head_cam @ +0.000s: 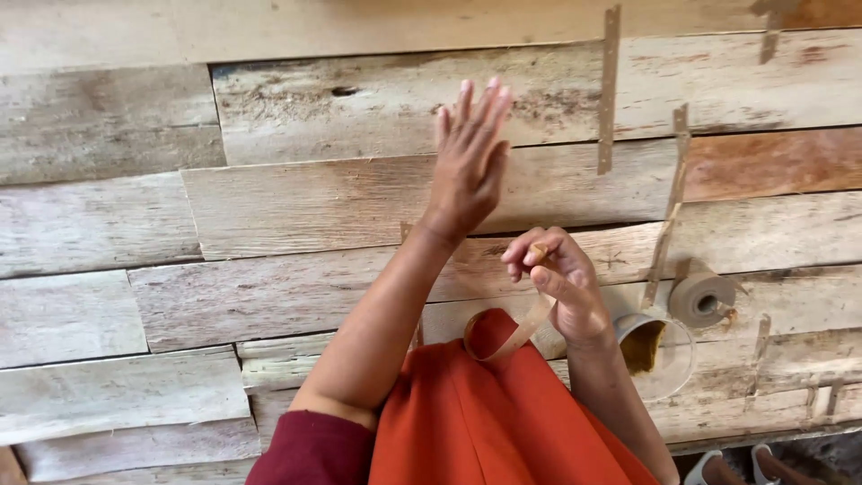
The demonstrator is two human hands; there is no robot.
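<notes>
Orange cloth (503, 422) fills the near foreground, draped over the lap. Beyond it runs the weathered plank wall (135, 224), with 4 or so thin strips stuck upright on its right side. Left hand (469, 157) is raised flat against the boards, fingers spread, holding nothing. Right hand (558, 278) sits lower and nearer, pinching 1 tan strip (516, 334) that curls down and left toward the cloth. Glass jar (660, 355) and tape roll (702, 299) wait just right of it.

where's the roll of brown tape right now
The tape roll lies on the plank floor at the right of the head view, just right of the right hand and above the clear cup.
</notes>
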